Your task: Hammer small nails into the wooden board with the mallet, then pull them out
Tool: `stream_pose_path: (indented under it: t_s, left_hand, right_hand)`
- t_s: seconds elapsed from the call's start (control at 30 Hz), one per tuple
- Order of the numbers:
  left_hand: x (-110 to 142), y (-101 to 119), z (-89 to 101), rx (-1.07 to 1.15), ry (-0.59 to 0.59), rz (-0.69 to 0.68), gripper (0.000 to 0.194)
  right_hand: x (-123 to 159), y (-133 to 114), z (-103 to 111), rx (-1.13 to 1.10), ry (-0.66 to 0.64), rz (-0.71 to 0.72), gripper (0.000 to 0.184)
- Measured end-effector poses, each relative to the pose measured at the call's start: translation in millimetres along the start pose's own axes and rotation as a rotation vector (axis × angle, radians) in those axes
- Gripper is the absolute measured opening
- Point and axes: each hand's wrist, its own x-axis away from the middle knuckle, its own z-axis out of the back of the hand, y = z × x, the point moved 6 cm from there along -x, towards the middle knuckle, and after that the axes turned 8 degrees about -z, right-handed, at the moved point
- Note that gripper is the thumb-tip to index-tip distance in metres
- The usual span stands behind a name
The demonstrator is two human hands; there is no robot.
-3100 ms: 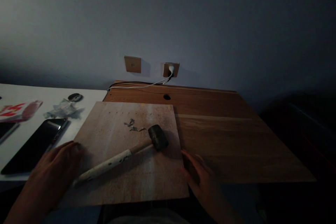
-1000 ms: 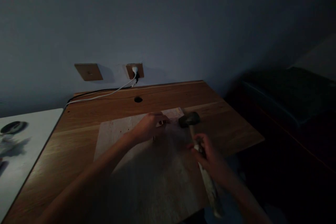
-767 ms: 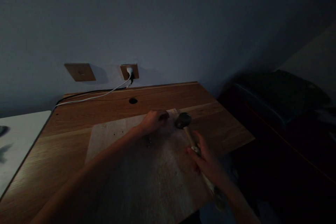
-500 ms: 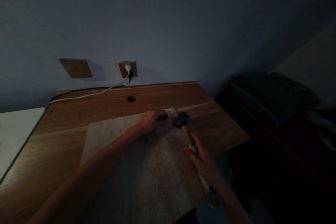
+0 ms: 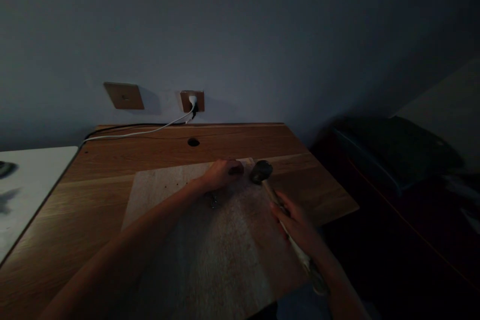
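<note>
My right hand (image 5: 294, 220) is closed round the handle of a mallet (image 5: 261, 172) with a dark, blocky head. The mallet's head hangs over the far right corner of a pale wooden board (image 5: 225, 250), beside my left hand. My left hand (image 5: 221, 174) rests near the board's far edge with its fingers curled together; what they pinch, if anything, is too dark and small to make out. Several small metal screws or nails (image 5: 213, 201) lie on the board close to my left wrist. A few small dark holes show along the board's far side, left of my hand.
Under the board is a brown wooden desk (image 5: 97, 215) with a round cable hole (image 5: 193, 142). A white table (image 5: 33, 175) adjoins it on the left. White and black cables (image 5: 142, 133) run to a wall socket (image 5: 192, 101). A dark cushion-like shape (image 5: 397, 155) lies at the right.
Earlier the mallet lay on the board with both hands at its sides. Now my right hand has it lifted upright-ended toward the far corner, and my left hand has moved to the far edge.
</note>
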Motion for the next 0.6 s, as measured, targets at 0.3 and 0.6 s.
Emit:
stream_pose_path:
  t_s: [0.3,0.6]
  left_hand:
    - [0.6,-3.4,-0.6,0.096,0.021,0.092,0.043]
    - [1.4,-2.4,0.0,0.097,0.031,0.099,0.052]
  right_hand:
    - [-1.2,-15.8,-13.8,-0.083,0.001,0.03,0.056]
    - [-1.7,-14.5,-20.9,-0.069,-0.016,0.028,0.059]
